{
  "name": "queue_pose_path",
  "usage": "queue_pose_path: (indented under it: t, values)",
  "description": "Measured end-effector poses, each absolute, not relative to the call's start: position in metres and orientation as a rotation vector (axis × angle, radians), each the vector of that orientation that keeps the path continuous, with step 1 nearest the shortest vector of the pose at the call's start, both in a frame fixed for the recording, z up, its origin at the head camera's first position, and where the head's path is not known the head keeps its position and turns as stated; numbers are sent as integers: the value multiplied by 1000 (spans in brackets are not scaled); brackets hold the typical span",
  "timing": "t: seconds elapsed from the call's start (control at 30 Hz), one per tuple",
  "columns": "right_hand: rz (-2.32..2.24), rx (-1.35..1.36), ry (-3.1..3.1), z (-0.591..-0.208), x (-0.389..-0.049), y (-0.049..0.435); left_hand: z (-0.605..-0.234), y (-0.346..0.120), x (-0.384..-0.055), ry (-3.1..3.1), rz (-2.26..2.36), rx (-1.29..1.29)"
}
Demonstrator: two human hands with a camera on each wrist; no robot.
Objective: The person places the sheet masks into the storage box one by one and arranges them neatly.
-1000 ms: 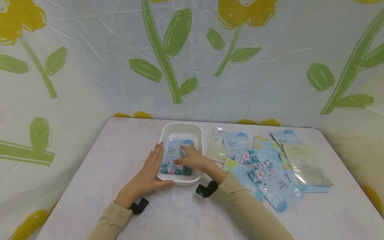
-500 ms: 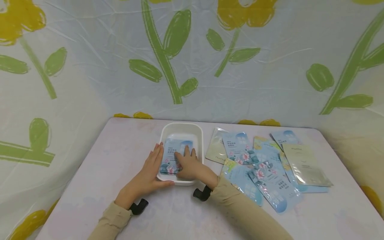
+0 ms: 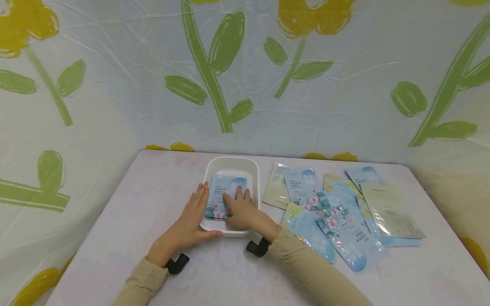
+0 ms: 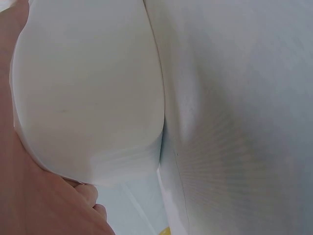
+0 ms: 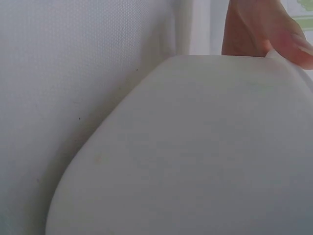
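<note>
A white tray point(image 3: 231, 159) stands on the table with a small stack of blue floral mask sachets point(image 3: 223, 193) lying in it. My left hand point(image 3: 187, 221) rests along the tray's left side, fingers straight, thumb stretched by the near left corner. In the left wrist view the tray's outer wall point(image 4: 88, 88) fills much of the picture beside that hand point(image 4: 54, 205). My right hand point(image 3: 244, 212) reaches over the near right rim, its spread fingers touching the sachets. The right wrist view mostly shows the tray's outer wall point(image 5: 186, 147); a thumb appears at its top right.
Right of the tray, loose sachets overlap in a spread: blue floral ones point(image 3: 306, 189), blue ones with yellow print point(image 3: 311, 231), and pale gold ones point(image 3: 390, 210). A flower-printed cloth point(image 3: 325, 106) hangs behind the table. Each wrist carries a black bracket point(image 3: 178, 263).
My right hand has shifted lower in the tray and spread its fingers over the sachets' right side. The sachets have slid slightly toward the far end. My left hand stays put.
</note>
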State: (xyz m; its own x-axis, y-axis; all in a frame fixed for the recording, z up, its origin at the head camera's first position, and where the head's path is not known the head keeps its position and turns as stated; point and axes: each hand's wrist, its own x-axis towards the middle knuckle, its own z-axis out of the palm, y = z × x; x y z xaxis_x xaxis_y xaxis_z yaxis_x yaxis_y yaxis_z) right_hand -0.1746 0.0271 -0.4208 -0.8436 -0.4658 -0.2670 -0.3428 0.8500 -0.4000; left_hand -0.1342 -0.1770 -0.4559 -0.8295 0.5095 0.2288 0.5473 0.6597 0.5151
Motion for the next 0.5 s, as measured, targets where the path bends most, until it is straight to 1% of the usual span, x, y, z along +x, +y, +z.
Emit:
queue_pose_path:
  t: [0.5]
  values:
    - [-530, -615, 2664, -422, -176, 27, -459, -179, -135, -2783, -905, -912]
